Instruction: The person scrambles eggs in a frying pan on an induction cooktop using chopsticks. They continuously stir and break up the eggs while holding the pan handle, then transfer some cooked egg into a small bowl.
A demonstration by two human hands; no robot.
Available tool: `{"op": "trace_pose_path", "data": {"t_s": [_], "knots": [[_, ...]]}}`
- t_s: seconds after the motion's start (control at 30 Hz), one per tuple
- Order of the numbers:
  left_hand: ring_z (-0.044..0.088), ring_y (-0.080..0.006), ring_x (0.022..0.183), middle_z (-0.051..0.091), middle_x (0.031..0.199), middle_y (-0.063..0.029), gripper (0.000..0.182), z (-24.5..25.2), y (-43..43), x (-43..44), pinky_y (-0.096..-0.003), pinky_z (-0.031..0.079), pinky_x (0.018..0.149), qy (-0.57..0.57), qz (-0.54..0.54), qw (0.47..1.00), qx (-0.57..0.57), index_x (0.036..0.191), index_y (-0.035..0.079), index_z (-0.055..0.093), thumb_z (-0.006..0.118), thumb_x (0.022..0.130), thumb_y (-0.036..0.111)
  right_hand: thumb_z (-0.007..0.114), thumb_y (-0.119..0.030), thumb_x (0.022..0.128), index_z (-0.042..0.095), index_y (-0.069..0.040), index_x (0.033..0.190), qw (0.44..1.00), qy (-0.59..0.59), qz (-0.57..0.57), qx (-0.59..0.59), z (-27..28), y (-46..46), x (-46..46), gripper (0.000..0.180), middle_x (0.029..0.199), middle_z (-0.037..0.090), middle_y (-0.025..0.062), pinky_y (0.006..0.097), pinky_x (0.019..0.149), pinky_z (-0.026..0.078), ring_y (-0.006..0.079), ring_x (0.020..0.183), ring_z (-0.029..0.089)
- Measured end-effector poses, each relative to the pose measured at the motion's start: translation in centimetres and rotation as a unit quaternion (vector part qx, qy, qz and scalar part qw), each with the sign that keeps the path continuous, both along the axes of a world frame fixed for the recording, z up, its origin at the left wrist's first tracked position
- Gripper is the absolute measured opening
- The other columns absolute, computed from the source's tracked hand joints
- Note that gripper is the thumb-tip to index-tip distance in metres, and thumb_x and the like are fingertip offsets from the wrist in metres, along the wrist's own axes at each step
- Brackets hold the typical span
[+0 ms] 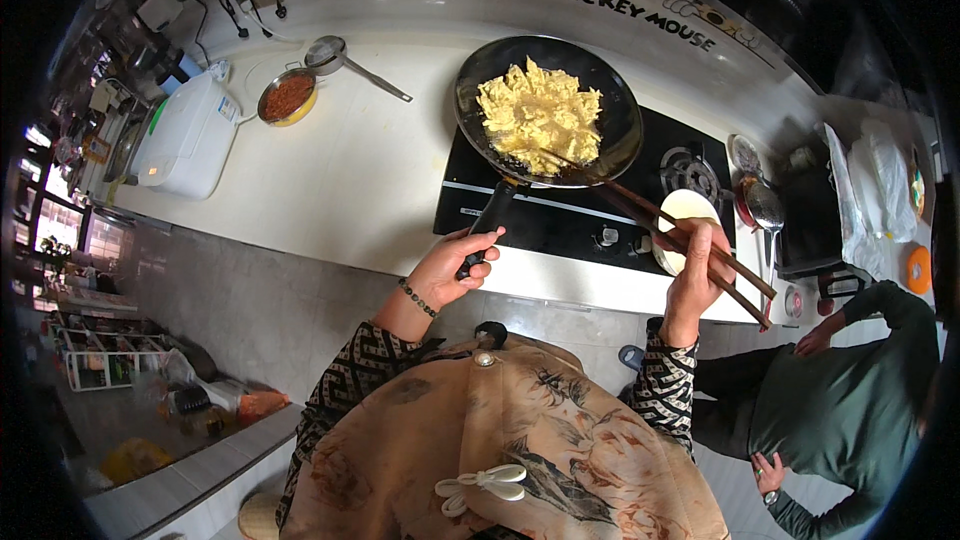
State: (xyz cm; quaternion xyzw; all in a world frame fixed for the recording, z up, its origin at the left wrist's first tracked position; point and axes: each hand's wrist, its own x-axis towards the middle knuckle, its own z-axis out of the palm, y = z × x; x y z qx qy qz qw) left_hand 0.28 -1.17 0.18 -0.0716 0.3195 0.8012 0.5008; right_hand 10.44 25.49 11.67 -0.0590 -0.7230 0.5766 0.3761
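My left hand [459,264] is closed around the black handle [496,208] of a dark frying pan [621,114] over the left side of the black gas stove [495,225]. Yellow scrambled egg [540,116] lies in the pan. My right hand [699,270] grips a pair of long wooden chopsticks [637,201], whose tips reach into the egg near the pan's close edge. Beneath and beside the right hand is a pale, round bowl [688,211], partly hidden by the fingers and chopsticks; whether the hand holds it too, I cannot tell.
On the white counter [360,165] stand a strainer [325,54], a bowl of reddish food [288,97] and a white appliance [193,136]. Right of the empty burner [688,174] lies a slotted metal skimmer [765,208]. Another person in a green top [840,390] stands at the right.
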Motion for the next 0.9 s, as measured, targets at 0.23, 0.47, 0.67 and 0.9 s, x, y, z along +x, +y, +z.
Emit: {"op": "trace_pose_path", "data": {"t_s": [0.23, 0.47, 0.67, 0.9], "knots": [[0.041, -0.0045, 0.053, 0.052, 0.080, -0.0016, 0.026, 0.3, 0.1, 0.1, -0.0170, 0.030, 0.039, -0.003, 0.006, 1.000, -0.004, 0.119, 0.007, 0.051, 0.052, 0.096, 0.018, 0.053, -0.015, 0.096, 0.062, 0.006, 0.093, 1.000, -0.015, -0.009, 0.000, -0.6, 0.0, -0.1, 0.023, 0.084, 0.062, 0.0112, 0.0281, 0.063, 0.059, 0.0150, 0.072, 0.063], [0.042, -0.0050, 0.053, 0.052, 0.080, -0.0016, 0.027, 0.3, 0.1, 0.1, -0.0173, 0.030, 0.040, -0.007, 0.009, 1.000, -0.006, 0.120, 0.006, 0.050, 0.053, 0.096, 0.017, 0.050, -0.019, 0.097, 0.062, 0.004, 0.095, 0.998, 0.051, -0.032, 0.000, 0.8, 3.1, -2.2, 0.026, 0.086, 0.064, 0.0111, 0.0286, 0.065, 0.058, 0.0166, 0.071, 0.064], [0.042, -0.0051, 0.053, 0.052, 0.080, -0.0015, 0.027, 0.5, 0.1, 0.1, -0.0175, 0.030, 0.040, -0.008, 0.008, 1.000, -0.001, 0.119, 0.006, 0.051, 0.054, 0.095, 0.017, 0.059, -0.015, 0.094, 0.063, 0.004, 0.097, 0.997, 0.038, -0.025, 0.059, -2.8, 5.7, -12.4, 0.019, 0.087, 0.064, 0.0084, 0.0268, 0.065, 0.057, 0.0129, 0.073, 0.063], [0.042, -0.0056, 0.052, 0.051, 0.079, -0.0014, 0.027, 0.2, 0.0, 0.2, -0.0176, 0.030, 0.039, -0.012, 0.018, 1.000, 0.002, 0.119, 0.006, 0.051, 0.055, 0.094, 0.016, 0.058, -0.016, 0.094, 0.062, 0.004, 0.091, 0.996, -0.026, -0.074, 0.045, -3.7, 6.7, -10.2, 0.020, 0.078, 0.065, 0.0087, 0.0251, 0.062, 0.057, 0.0124, 0.065, 0.063]]}}
